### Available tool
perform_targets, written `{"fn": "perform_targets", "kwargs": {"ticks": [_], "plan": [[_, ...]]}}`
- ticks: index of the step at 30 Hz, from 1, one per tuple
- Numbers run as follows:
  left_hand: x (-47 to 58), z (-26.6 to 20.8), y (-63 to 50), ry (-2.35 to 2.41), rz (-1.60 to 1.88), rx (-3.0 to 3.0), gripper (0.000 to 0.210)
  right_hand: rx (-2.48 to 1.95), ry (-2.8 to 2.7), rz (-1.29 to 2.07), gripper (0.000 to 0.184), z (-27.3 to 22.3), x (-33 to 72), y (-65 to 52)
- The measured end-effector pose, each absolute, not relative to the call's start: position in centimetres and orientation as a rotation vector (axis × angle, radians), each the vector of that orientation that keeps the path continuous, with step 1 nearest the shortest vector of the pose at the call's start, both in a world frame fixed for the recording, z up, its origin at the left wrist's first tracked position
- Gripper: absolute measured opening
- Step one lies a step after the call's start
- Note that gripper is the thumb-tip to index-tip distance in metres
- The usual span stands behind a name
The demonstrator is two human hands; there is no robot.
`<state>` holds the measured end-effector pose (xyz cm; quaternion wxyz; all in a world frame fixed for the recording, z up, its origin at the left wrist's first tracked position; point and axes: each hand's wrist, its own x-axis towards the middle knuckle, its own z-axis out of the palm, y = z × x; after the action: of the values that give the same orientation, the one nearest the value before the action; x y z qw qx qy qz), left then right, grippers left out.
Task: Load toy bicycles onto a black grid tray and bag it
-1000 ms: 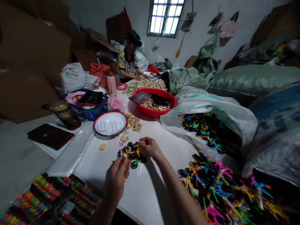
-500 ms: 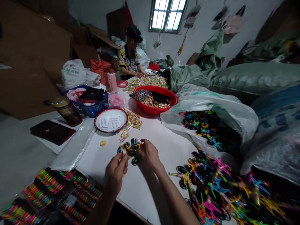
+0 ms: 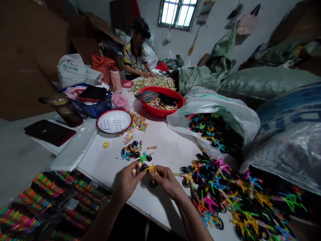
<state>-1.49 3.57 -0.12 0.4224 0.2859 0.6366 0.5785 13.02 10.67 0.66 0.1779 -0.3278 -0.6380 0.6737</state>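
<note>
My left hand point(image 3: 128, 181) and my right hand point(image 3: 167, 181) meet low over the white table point(image 3: 165, 140), both pinching one small yellow toy bicycle point(image 3: 148, 169) with black wheels. My left fingers also pinch a small wrapped candy stick point(image 3: 134, 171) against it. A few more toy bicycles point(image 3: 132, 154), blue and green, lie on the table just beyond my hands, with loose candy sticks point(image 3: 151, 147) beside them. A big heap of coloured toy bicycles point(image 3: 225, 190) lies to my right.
A red-rimmed white bowl point(image 3: 114, 122), a red basin point(image 3: 160, 102) of candies, a blue basket point(image 3: 87, 100) and a brown jar point(image 3: 64, 108) stand farther back. A clear bag point(image 3: 213, 113) holds more bicycles. Bagged coloured packs point(image 3: 47, 201) lie front left. Another person point(image 3: 135, 53) sits at the far end.
My hands have drawn back toward me with one yellow bicycle, leaving the other small bicycles lying on the table. The view has tilted down and shifted a little.
</note>
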Motion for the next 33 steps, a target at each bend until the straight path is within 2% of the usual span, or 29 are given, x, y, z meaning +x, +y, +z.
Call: {"fn": "perform_targets", "kwargs": {"ticks": [3,6,8,15,23,30,33], "plan": [[-1.0,-0.3,3.3,1.64,1.442,0.787,0.026,-1.009,-1.825,1.812,0.039,1.3,13.3,10.3],[-0.6,-0.9,2.8,1.541,1.391,0.682,0.04,-1.093,-1.806,1.587,0.035,2.5,13.6,10.6],[-0.3,-1.4,2.3,1.457,1.363,0.62,0.045,-1.098,-1.747,1.553,0.032,3.0,13.9,10.8],[0.0,-2.4,1.8,1.393,1.333,0.579,0.049,-1.118,-1.627,1.818,0.036,1.9,13.9,10.0],[0.3,-2.6,1.1,1.397,1.349,0.673,0.033,-1.156,-1.449,1.949,0.035,0.7,13.5,8.9],[1.8,-2.5,0.8,1.706,1.377,0.825,0.027,-1.37,-1.864,1.292,0.021,-1.0,11.9,7.3],[2.3,-2.8,0.9,1.603,1.372,0.767,0.029,-1.362,-1.951,1.257,0.022,1.0,13.7,7.8]]}}
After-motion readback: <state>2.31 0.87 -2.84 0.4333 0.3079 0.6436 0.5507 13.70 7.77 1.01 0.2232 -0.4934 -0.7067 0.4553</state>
